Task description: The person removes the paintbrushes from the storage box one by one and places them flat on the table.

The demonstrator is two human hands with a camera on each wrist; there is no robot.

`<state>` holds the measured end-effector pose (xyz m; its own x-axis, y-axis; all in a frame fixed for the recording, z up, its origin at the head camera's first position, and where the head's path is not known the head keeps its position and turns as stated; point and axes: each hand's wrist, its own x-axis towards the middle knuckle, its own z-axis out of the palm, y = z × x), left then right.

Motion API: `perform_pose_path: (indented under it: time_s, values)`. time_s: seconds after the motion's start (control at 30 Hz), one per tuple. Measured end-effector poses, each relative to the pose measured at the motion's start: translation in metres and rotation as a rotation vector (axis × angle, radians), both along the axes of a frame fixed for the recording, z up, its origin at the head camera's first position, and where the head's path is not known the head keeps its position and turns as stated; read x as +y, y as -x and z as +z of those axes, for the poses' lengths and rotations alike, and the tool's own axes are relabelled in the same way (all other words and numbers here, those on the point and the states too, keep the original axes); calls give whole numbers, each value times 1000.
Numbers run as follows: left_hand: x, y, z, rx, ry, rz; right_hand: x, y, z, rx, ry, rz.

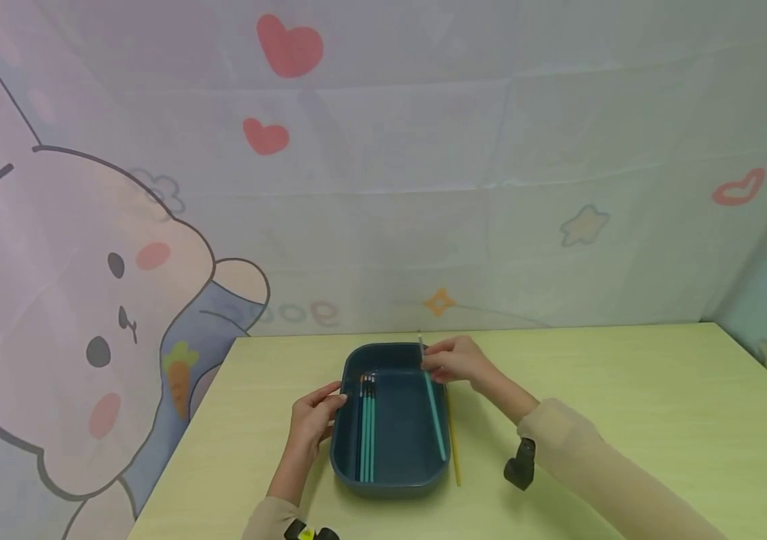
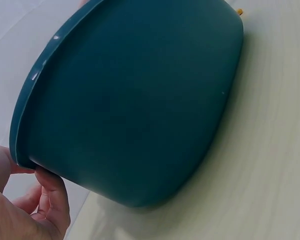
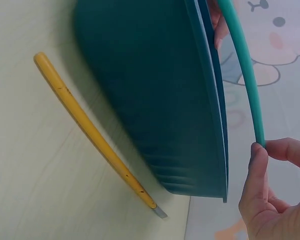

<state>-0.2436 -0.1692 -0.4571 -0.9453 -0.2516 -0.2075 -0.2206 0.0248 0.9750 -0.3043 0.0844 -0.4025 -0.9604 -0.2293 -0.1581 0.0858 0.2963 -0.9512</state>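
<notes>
A dark teal rectangular basin (image 1: pixel 390 491) with rounded corners stands on the table. My left hand (image 1: pixel 311 420) grips its left rim between thumb and fingers, as the left wrist view also shows. Above the basin's right side, my right hand (image 1: pixel 459 360) pinches a turquoise paintbrush (image 1: pixel 434 412) near its upper end, with the handle slanting down toward the near right corner. Several paintbrushes (image 1: pixel 367 435), turquoise and one dark blue, lie side by side along the basin's left inside, bristles at the far end. The held brush's bristle tip is partly blurred.
A yellow-handled brush (image 3: pixel 97 137) lies on the table just outside the basin's right wall; its tip looks flat and grey. The pale yellow table (image 1: pixel 627 390) ends at a printed cloth backdrop (image 1: pixel 390 240) behind the basin.
</notes>
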Motion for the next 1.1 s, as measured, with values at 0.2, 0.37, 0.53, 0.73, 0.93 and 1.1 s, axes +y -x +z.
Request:
perform_pose_path:
  time_s: [0.2,0.37,0.53,0.73,0.93,1.1]
  values:
    - [0,0,0,-1,-3,-2,3,-3,-1,-2,14,1]
    - [-1,-1,1,4,-9,-3,9,-3,-3,1,17,10]
    - [-2,-3,2,19,-17,-10,15,-2,-5,-2,4,4]
    - [-1,-3,2,15,-14,-5,22,-2,-8,-15,14,2]
    - [0,-2,1,14,-14,1,27,-1,-8,-27,21,-8]
    - [-1,-2,0,11,-17,2,32,0,-11,-34,27,-12]
